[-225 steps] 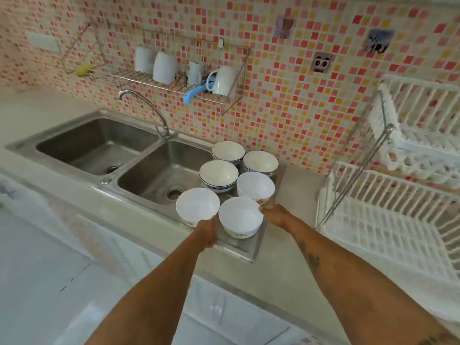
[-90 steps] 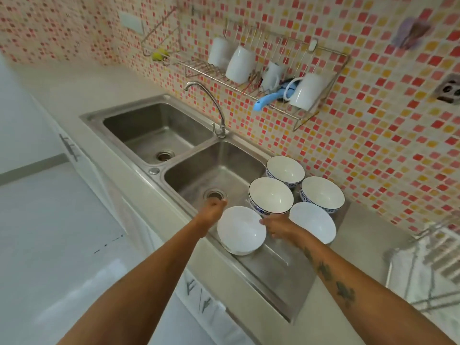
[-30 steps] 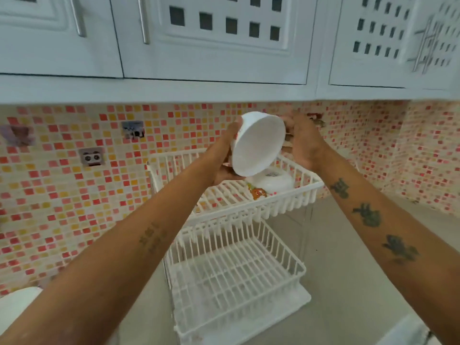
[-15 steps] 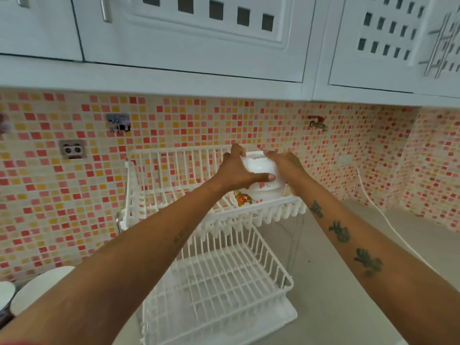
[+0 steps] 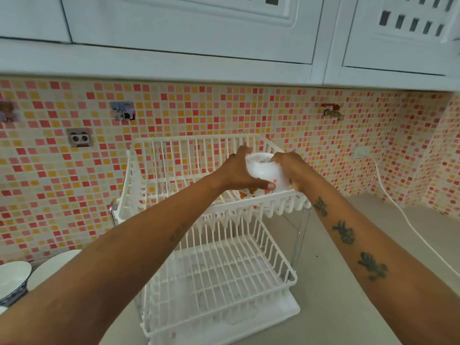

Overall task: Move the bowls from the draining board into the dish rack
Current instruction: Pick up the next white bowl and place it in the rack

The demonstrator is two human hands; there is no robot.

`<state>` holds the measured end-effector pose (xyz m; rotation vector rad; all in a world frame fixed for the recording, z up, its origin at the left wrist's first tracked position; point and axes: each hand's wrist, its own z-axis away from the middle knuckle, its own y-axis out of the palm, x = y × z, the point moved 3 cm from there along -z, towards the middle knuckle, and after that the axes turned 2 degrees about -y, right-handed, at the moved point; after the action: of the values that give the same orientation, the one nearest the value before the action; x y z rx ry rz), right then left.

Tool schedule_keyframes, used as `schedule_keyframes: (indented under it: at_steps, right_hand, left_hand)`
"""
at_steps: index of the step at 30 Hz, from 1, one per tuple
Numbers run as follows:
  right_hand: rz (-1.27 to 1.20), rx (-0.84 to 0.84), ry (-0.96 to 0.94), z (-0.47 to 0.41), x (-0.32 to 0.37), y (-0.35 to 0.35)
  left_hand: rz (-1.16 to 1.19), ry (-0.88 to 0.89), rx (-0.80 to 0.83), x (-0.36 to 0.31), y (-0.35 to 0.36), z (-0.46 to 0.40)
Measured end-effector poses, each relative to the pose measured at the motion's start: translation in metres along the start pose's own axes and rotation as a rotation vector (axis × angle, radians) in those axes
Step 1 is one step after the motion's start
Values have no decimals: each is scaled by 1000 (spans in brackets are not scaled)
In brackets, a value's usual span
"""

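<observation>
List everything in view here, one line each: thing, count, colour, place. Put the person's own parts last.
bowl in hand: 1, white, upside down over the right of the rack's top tier, held from both sides
bowl beneath it: 1, white with orange print, in the top tier, mostly hidden
dish rack: 1, white, two tiers, on the counter against the wall; lower tier holds nothing
bowls at lower left: 2 showing, white, one with a blue pattern outside, cut off by the frame
wall stickers: 3, mixed colours, on the tiles at left
wall tap: 1, metal with red handle, upper right tiles
cable: 1, white, right counter
cabinets: white, above
left hand: 1, gripping the bowl
right hand: 1, gripping the bowl
</observation>
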<state>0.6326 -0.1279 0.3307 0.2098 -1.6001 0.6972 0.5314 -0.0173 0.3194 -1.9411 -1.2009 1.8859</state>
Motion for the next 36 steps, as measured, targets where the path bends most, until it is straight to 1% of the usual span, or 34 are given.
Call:
schedule_keyframes:
  at_steps: [3, 8, 13, 16, 19, 22, 25, 28, 30, 33, 36]
  right_hand:
    - [51, 3, 25, -2, -1, 2]
    - [74, -12, 30, -6, -2, 2]
    - [100, -77, -1, -7, -4, 1]
    - [181, -168, -83, -5, -4, 1]
    - [279, -237, -198, 0, 2, 5]
    - [382, -327, -363, 13, 10, 11]
    - [368, -369, -539, 35, 25, 21]
    - [280, -310, -653, 61, 56, 47]
    - [170, -230, -702, 83, 82, 75]
    - [-8, -58, -742, 117, 116, 127]
    - [-145, 126, -786, 151, 139, 189]
  left_hand:
    - [-55, -7, 14, -1, 0, 3]
    - [-58, -9, 28, -2, 0, 4]
    - [18, -21, 56, -2, 1, 4]
    - [32, -45, 53, -2, -1, 7]
    - [-11, -92, -10, -1, -13, 10]
    - [80, -117, -82, -4, -28, 24]
    - [193, -114, -201, -8, -47, 43]
    - [285, -95, -285, -12, -77, 69]
    - [316, -49, -353, -12, -106, 92]
    - [404, -62, -488, 6, -158, 129]
    - [483, -109, -649, 45, -215, 182]
